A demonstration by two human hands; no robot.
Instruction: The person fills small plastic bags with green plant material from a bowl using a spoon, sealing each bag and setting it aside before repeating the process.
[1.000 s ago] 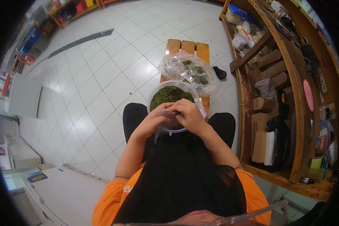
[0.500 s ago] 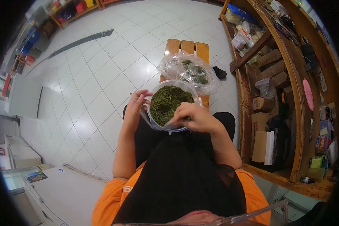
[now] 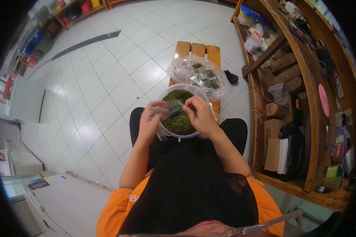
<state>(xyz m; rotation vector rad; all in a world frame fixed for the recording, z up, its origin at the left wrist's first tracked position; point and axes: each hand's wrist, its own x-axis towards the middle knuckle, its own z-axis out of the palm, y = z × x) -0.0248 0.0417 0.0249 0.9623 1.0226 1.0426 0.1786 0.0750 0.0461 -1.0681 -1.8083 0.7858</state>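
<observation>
Between my knees stands a round translucent tub (image 3: pixel 201 91) filled with dark green, moss-like plant material (image 3: pixel 180 124). Over it, a small clear plastic bag (image 3: pixel 173 107) is stretched between my two hands. My left hand (image 3: pixel 151 118) grips its left side, fingers curled and slightly blurred. On the other side my right hand (image 3: pixel 201 115) pinches the bag's edge between thumb and fingers. Just beyond the tub, a large crumpled clear bag (image 3: pixel 180 67) with more green material inside lies on a slatted wooden bench (image 3: pixel 182 48).
A wooden shelf unit (image 3: pixel 307 130) full of boxes, bags and small goods runs along the right. Beside the bench a black shoe (image 3: pixel 231 77) lies on the white tiled floor (image 3: pixel 103 94). At lower left is a white chest-like cabinet (image 3: pixel 71 201).
The small plastic bag has risen from the tub's near rim to above its middle. My right hand moved up from inside the tub's near side; my left hand shifted right, over the rim.
</observation>
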